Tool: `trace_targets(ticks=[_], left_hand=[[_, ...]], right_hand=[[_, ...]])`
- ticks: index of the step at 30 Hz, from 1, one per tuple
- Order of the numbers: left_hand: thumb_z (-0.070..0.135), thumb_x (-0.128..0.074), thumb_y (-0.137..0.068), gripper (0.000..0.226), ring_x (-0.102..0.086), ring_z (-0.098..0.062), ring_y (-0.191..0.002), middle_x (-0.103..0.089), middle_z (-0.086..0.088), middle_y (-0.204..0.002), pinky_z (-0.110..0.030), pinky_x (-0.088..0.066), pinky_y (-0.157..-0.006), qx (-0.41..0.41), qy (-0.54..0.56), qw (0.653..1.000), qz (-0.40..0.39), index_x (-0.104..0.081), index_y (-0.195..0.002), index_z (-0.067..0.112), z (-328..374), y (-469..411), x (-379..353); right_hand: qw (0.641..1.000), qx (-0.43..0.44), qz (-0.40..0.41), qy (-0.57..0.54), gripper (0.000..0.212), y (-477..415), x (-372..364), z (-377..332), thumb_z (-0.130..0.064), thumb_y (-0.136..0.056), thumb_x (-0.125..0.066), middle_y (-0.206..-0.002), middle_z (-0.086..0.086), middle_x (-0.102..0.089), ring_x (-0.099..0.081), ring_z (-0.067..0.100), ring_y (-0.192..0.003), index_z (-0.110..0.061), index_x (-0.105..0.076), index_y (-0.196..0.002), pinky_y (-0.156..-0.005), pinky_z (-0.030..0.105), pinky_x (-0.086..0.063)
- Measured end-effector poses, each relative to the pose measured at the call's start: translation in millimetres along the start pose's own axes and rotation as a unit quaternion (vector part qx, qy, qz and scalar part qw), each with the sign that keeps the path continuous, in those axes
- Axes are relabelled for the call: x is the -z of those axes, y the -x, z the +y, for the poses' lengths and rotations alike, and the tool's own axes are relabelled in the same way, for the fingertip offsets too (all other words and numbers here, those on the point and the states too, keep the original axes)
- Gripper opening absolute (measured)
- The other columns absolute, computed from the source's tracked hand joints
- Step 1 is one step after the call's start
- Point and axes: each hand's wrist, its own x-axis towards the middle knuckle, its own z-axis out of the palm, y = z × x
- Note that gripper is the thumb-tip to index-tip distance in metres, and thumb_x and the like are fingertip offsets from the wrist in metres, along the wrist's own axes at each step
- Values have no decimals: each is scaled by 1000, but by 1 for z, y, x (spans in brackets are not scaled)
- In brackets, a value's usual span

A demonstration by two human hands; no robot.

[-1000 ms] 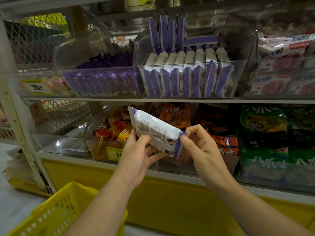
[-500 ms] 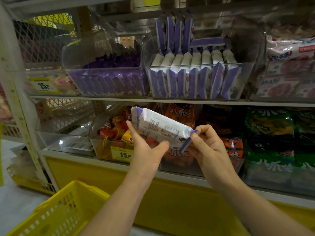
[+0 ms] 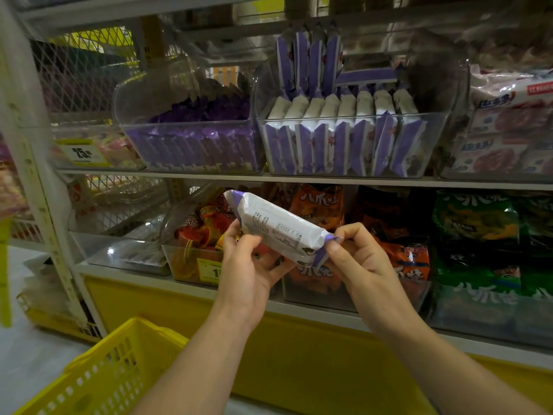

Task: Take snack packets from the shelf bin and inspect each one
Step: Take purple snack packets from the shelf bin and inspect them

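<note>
Shelf unit w/ clear bins: upper bin packed w/ white-purple packets on edge. Yellow basket bottom-left. Left hand cups one snack packet from below; right hand pinches its purple end seal. Packet held mid-air, tilted, printed back facing cam, in front of lower shelf.

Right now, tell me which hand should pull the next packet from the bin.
Right hand: it only pinches the packet by its purple end seal, below the clear bin. The left hand cradles the packet's body.
</note>
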Motion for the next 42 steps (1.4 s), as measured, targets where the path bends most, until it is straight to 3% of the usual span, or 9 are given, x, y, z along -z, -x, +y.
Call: trace_targets(ticks=[8,11,13,18,21,26,30,35,42], left_hand=[[29,-52,-97,56,-64,-28,-113,-62,-1,-128,-45,-58,-74,4,-120,992,-48,-27,-146,44,6,4,-9],[19,-68,-80,106,-65,-20,-113,-59,13,-130,-42,-58,-75,-11,-187,975,-121,7,-148,51,9,11,-19],[19,-73,-75,112,-62,-15,-118,-56,20,-131,-39,-58,-79,-41,-209,966,-147,6,-149,50,14,15,-28],[13,-71,-84,67,-68,-5,-102,-55,19,-129,-24,-57,-82,-154,-284,930,-173,-38,-132,47,40,27,-63],[20,-69,-87,54,-67,3,-97,-54,12,-132,-14,-54,-74,-212,-369,884,-195,-46,-129,45,56,32,-94],[31,-70,-87,54,-62,10,-98,-53,14,-131,-10,-52,-76,-277,-404,848,-202,-45,-135,38,76,28,-144],[33,-66,-85,43,-59,-8,-116,-58,11,-127,-33,-54,-94,-275,-411,836,-237,-47,-123,42,80,10,-189],[26,-64,-90,48,-58,-16,-119,-59,4,-130,-44,-49,-100,-200,-393,856,-270,-47,-134,30,78,-22,-224],[11,-51,-95,39,-63,-8,-112,-64,14,-121,-26,-55,-85,-139,-377,852,-335,-50,-126,35,72,-68,-237]], right_hand=[[997,14,57,53,11,-1,-3,-12,-26,-95,-52,-97,4,-71,-71,17,-94,-31,-51,-85,-75,47,-60],[994,38,82,63,35,-2,0,-25,-15,-98,-50,-111,-8,-67,-67,5,-100,-48,-47,-110,-77,32,-60],[988,63,68,127,59,-2,7,-36,-13,-98,-51,-128,-26,-50,-56,-8,-113,-66,-37,-119,-86,22,-55],[906,128,-20,402,58,0,21,-75,-36,-85,-64,-150,-34,-12,-12,-27,-128,-65,-33,-124,-94,-5,-23],[822,197,-22,534,71,-8,32,-103,-43,-81,-69,-155,-19,-17,-9,0,-143,-51,-30,-140,-108,15,-10],[761,231,16,606,77,-26,52,-151,-48,-85,-59,-158,-9,-23,-31,14,-139,-41,-18,-150,-102,31,-37],[713,250,7,654,72,-44,59,-177,-45,-83,-43,-157,-5,-26,-60,14,-90,-35,-19,-150,-69,29,-50],[735,219,41,641,47,-78,79,-201,-30,-91,-55,-134,-3,-50,-62,21,-100,-28,-37,-135,-81,42,-53],[760,115,13,640,35,-124,96,-226,-32,-90,-60,-109,1,-61,-61,18,-91,-22,-44,-119,-80,41,-54]])
